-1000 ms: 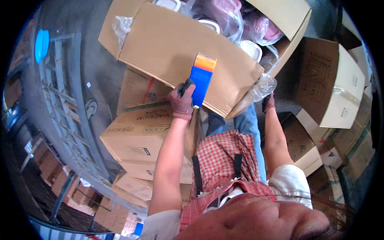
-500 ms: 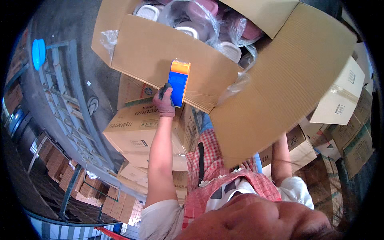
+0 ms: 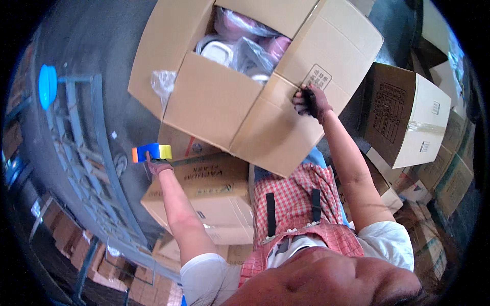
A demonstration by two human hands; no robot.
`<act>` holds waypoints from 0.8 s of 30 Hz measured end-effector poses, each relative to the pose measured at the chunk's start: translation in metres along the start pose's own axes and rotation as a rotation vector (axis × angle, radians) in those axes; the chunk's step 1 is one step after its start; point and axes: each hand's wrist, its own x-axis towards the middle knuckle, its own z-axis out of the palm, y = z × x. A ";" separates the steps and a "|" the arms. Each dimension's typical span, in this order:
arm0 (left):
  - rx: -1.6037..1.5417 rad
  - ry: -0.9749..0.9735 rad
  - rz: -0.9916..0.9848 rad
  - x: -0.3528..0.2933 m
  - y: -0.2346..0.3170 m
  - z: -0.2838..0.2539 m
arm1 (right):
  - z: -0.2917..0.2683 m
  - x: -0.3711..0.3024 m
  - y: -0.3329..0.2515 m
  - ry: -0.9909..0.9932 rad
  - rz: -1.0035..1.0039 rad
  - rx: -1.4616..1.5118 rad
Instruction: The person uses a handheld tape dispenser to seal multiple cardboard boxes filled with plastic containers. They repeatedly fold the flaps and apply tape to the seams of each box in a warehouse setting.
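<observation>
My left hand, in a dark reddish glove, is closed around a blue tape dispenser with yellow tape, left of the open carton. My gloved right hand is at the carton's right-hand flap, fingers curled against the cardboard along a crease beside a printed mark. How far the fingers wrap around the cardboard is hard to see. Inside the carton lie pink and white items in clear plastic bags. Clear tape hangs from the left flap.
Below the carton stand stacked brown boxes. More cartons are at the right. On the left lie a metal ladder-like frame and a blue round basin on the grey floor.
My left hand has moved left and down with the tape dispenser, away from the carton's front. My right hand, hidden behind the flap before, now shows on top. The carton has shifted and its right flap folded back.
</observation>
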 end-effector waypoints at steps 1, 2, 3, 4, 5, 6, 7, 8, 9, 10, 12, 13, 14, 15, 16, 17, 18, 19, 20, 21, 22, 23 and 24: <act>-0.067 0.033 -0.079 0.022 -0.010 0.010 | -0.004 0.001 -0.006 -0.009 0.009 -0.070; -0.106 0.041 -0.075 0.040 -0.021 0.025 | -0.012 0.002 -0.008 -0.005 0.030 -0.140; -0.141 0.059 -0.066 0.054 -0.030 0.042 | -0.015 0.002 -0.005 -0.002 0.064 -0.209; -0.116 0.039 0.010 0.068 -0.034 0.056 | -0.016 0.005 -0.001 0.017 0.063 -0.202; -0.093 0.030 0.086 0.085 -0.037 0.066 | -0.016 0.009 -0.001 0.031 0.064 -0.205; -0.130 -0.060 0.102 0.092 -0.036 0.080 | -0.018 0.009 -0.004 0.054 0.053 -0.207; -0.169 -0.146 0.122 0.097 -0.030 0.091 | -0.018 0.007 -0.001 0.120 -0.005 -0.281; -0.311 -0.317 -0.012 0.079 -0.020 0.113 | -0.031 0.006 -0.003 -0.113 0.012 -0.029; -0.438 -0.455 -0.153 0.060 -0.003 0.128 | -0.035 0.005 0.001 0.009 -0.052 -0.138; -0.557 -0.637 -0.307 0.031 0.011 0.135 | -0.032 0.001 0.004 0.133 -0.117 -0.246; -0.997 -0.937 -0.924 0.006 0.021 0.130 | -0.018 0.004 0.001 0.161 -0.026 -0.245; -0.774 -0.887 -0.847 -0.001 0.015 0.129 | -0.016 0.003 0.000 0.151 -0.034 -0.221; -0.551 -0.831 -0.753 -0.009 0.012 0.125 | -0.005 0.001 0.002 0.131 -0.034 -0.196; -0.334 -0.768 -0.655 -0.020 0.005 0.123 | -0.001 -0.003 0.002 0.085 -0.005 -0.185; -0.211 -0.787 -0.567 -0.036 -0.012 0.121 | 0.001 -0.004 0.002 0.035 0.027 -0.176; -0.086 -0.799 -0.478 -0.052 -0.029 0.119 | 0.001 -0.002 0.003 0.107 0.001 -0.203; -0.045 -0.903 -0.411 -0.073 -0.052 0.121 | -0.006 0.001 0.004 0.179 -0.022 -0.266; -0.041 -0.810 -0.410 -0.092 -0.056 0.133 | -0.005 0.000 0.001 0.100 0.034 -0.200; -0.032 -0.715 -0.403 -0.111 -0.053 0.145 | -0.003 -0.001 0.000 0.018 0.094 -0.130; -0.024 -0.619 -0.393 -0.127 -0.049 0.153 | -0.005 0.000 0.001 0.108 0.074 -0.147; 0.009 -0.616 -0.368 -0.136 -0.050 0.154 | -0.011 0.004 0.003 0.199 0.053 -0.165; 0.037 -0.612 -0.334 -0.140 -0.053 0.155 | -0.002 0.005 0.000 0.228 0.079 -0.101; 0.064 -0.608 -0.306 -0.148 -0.057 0.158 | 0.007 0.003 -0.003 0.264 0.099 -0.035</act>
